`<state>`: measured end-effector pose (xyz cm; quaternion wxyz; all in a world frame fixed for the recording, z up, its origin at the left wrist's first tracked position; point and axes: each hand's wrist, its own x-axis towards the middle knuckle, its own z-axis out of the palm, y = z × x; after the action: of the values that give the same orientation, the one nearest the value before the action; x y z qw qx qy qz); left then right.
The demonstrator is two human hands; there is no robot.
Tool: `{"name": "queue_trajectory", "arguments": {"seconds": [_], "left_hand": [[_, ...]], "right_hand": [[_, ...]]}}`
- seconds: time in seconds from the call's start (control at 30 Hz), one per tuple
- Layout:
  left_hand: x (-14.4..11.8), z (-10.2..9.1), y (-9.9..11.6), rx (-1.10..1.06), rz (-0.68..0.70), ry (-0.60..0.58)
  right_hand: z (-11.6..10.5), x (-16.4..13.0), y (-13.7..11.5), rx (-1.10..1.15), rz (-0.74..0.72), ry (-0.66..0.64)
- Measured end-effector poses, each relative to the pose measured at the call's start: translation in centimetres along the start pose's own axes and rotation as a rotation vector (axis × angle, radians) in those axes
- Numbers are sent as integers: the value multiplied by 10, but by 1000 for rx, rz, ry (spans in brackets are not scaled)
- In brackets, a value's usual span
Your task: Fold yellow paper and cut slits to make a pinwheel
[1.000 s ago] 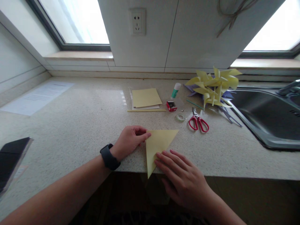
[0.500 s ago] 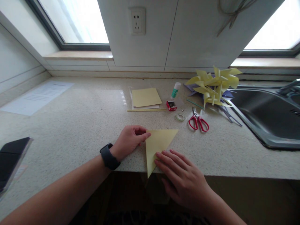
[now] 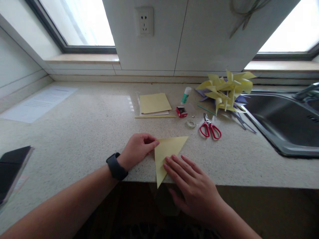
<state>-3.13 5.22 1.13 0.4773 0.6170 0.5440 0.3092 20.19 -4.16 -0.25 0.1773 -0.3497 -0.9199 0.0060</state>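
A yellow paper folded into a triangle (image 3: 167,149) lies at the front edge of the speckled counter (image 3: 87,132), one tip hanging past the edge. My left hand (image 3: 138,149), with a black watch on the wrist, pinches the triangle's left corner with curled fingers. My right hand (image 3: 191,189) lies flat with its fingertips pressing on the paper's lower right side.
Farther back lie a stack of yellow sheets (image 3: 154,103), a thin stick (image 3: 154,116), a glue stick (image 3: 186,95), a small red box (image 3: 181,112), a tape roll (image 3: 191,124), red scissors (image 3: 210,127) and yellow paper pinwheels (image 3: 228,89). A steel sink (image 3: 286,122) is right, a dark phone (image 3: 12,169) left.
My right hand's fingers have slid a little up and left along the triangle. The left hand holds its corner as before.
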Motion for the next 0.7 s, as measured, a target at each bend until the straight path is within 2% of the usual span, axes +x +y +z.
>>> {"name": "queue_trajectory", "arguments": {"seconds": [0.43,0.7], "left_hand": [[-1,2,-1,141,68,30],[-5,5,1,360,215,120]], "right_hand": [[-3,-2,1,6,12,-99],[-3,-1,0,22,26,-105]]}}
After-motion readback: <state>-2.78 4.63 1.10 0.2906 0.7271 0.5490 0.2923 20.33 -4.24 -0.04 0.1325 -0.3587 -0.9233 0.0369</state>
